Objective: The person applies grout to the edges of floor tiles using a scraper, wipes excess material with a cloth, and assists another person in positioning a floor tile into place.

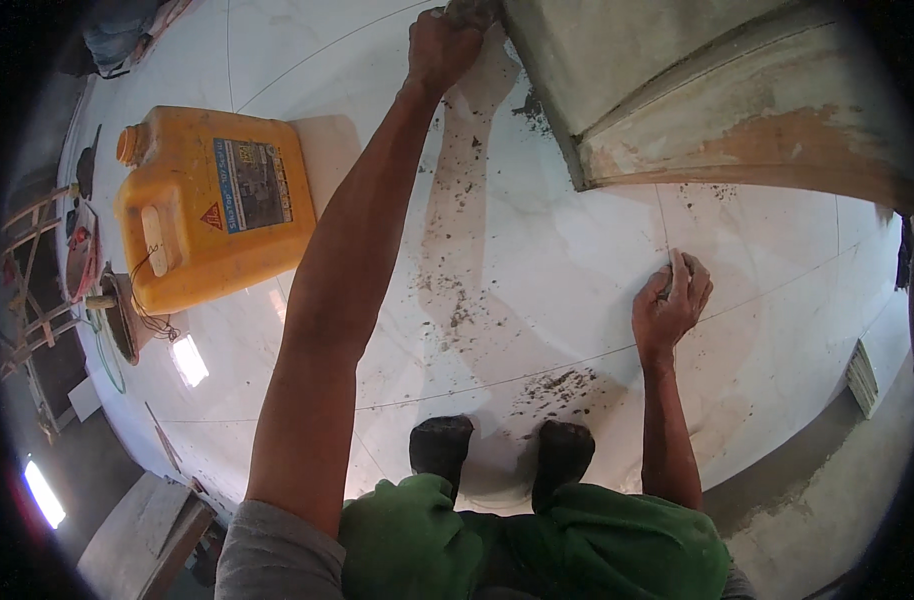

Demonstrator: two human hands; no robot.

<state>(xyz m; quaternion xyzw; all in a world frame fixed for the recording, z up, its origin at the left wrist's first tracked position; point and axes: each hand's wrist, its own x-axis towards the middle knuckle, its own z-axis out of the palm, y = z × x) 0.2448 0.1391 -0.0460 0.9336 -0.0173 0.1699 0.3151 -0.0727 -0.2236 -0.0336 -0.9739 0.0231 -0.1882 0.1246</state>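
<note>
Head view, sole feed. I had the left hand (445, 48) at the top rim, beside the upper stretch of the plastered structure's (667, 85) left edge; fingertips were partly cut off, so I couldn't tell its grip. That long edge slanted down and rightward to a corner lying between both hands, the right hand (674, 300) nearer it, below and rightward, fingers curled round what looked like a small grey lump (665, 291).

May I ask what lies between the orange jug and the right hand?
The head view shows the left forearm and scattered crumbs on the floor.
</note>
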